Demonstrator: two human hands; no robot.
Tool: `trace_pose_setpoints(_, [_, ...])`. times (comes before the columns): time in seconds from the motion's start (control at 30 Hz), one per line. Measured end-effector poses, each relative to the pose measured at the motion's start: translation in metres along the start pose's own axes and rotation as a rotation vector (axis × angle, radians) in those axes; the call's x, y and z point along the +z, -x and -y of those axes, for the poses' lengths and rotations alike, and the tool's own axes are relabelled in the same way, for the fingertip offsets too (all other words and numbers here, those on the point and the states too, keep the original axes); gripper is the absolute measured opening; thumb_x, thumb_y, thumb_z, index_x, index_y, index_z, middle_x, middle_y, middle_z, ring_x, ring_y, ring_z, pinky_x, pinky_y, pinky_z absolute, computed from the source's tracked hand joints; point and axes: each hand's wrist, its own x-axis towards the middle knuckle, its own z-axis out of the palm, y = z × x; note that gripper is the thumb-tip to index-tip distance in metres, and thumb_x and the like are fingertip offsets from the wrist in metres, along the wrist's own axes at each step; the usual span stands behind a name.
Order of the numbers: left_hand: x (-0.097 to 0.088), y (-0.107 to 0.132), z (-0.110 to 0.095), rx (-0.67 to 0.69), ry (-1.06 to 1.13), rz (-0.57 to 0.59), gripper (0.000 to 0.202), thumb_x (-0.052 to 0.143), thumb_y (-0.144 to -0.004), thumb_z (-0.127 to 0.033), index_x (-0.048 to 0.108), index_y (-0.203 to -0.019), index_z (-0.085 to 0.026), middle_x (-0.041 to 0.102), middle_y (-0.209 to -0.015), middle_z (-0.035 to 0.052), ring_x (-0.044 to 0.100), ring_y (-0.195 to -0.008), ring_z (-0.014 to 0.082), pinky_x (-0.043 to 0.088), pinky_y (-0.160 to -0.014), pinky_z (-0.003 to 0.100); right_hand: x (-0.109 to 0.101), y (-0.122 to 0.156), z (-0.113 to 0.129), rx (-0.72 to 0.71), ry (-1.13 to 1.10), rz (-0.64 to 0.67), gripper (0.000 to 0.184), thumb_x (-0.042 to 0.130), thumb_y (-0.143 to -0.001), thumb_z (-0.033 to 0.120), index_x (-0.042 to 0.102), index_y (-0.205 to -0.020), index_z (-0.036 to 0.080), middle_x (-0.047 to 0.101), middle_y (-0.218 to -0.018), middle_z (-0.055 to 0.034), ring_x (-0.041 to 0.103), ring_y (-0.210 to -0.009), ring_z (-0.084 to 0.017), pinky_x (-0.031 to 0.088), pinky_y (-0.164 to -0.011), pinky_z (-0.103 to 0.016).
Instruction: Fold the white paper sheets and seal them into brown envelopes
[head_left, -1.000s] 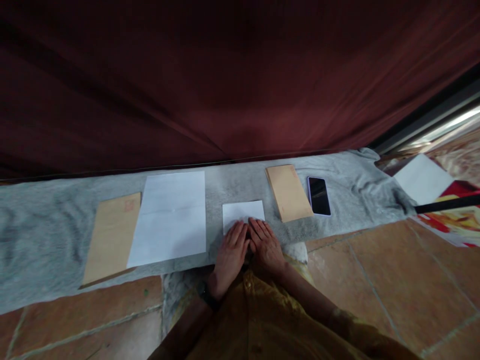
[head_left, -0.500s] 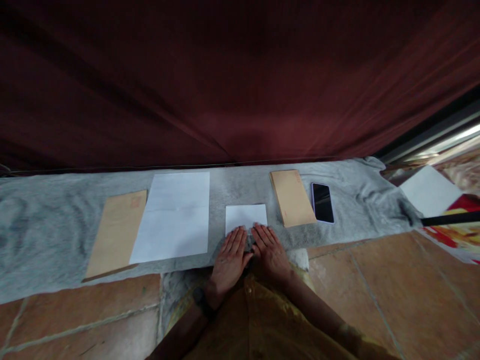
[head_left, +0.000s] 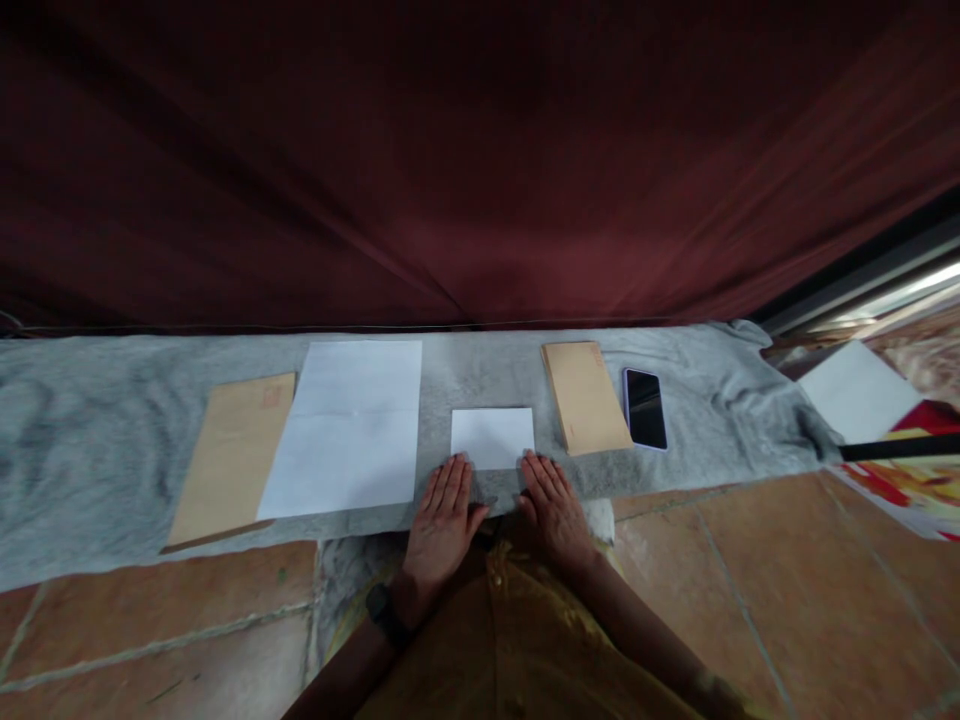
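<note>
A small white rectangle of paper (head_left: pixel 492 436), apparently folded, lies flat in front of me on the grey cloth. At its near left corner rests my left hand (head_left: pixel 444 515), palm down with fingers stretched out. My right hand (head_left: pixel 553 508) lies flat at the near right corner, its fingertips touching the paper's edge. Neither hand grips anything. Left of the folded paper is a larger stack or sheet of white paper (head_left: pixel 349 425), partly over a brown envelope (head_left: pixel 229 455). To the right sits a pile of brown envelopes (head_left: pixel 589 398).
A phone (head_left: pixel 645 408) with a dark screen lies right of the envelope pile. The grey cloth (head_left: pixel 712 400) covers a narrow table against a dark red curtain (head_left: pixel 465 180). At far right are a white sheet (head_left: pixel 860 390) and a black bar (head_left: pixel 900 447). Tiled floor (head_left: pixel 697 590) shows below.
My hands have slid apart along the paper's near edge, the left one to the left and the right one to the right. More of the small paper shows between them.
</note>
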Motion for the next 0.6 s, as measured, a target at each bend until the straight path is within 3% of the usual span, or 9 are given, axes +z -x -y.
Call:
trace_pose_setpoints(0.23, [-0.007,-0.007,-0.008,-0.019,0.012,0.011,0.061,0.048,-0.1,-0.037,0.039,-0.153,-0.008,0.042,-0.157,0.018,0.034,-0.149,0.0306,0.034,-0.122,0.051,-0.002,0.001,0.0,0.001,-0.02,0.002,0.059,0.039,-0.106,0.03,0.024,-0.16,0.014,0.037,-0.161,-0.0136,0.03,-0.151,-0.027,0.032,-0.121,-0.052])
trace_pose_setpoints(0.4, [-0.005,-0.022,-0.025,0.078,0.054,0.086,0.054,0.048,-0.101,-0.037,0.046,-0.149,-0.013,0.043,-0.158,0.012,0.036,-0.149,0.0268,0.035,-0.122,0.047,-0.004,0.0,0.0,0.019,-0.039,0.014,0.054,0.038,-0.106,0.03,0.033,-0.157,0.013,0.041,-0.159,-0.0138,0.031,-0.15,-0.027,0.034,-0.12,-0.052])
trace_pose_setpoints(0.6, [0.0,-0.024,-0.023,0.095,0.067,0.097,0.055,0.051,-0.099,-0.039,0.048,-0.149,-0.015,0.044,-0.158,0.011,0.036,-0.149,0.0276,0.035,-0.122,0.046,-0.007,-0.017,0.005,-0.016,-0.037,0.008,0.05,0.039,-0.106,0.03,0.041,-0.152,0.012,0.044,-0.157,-0.0128,0.033,-0.15,-0.026,0.033,-0.121,-0.052])
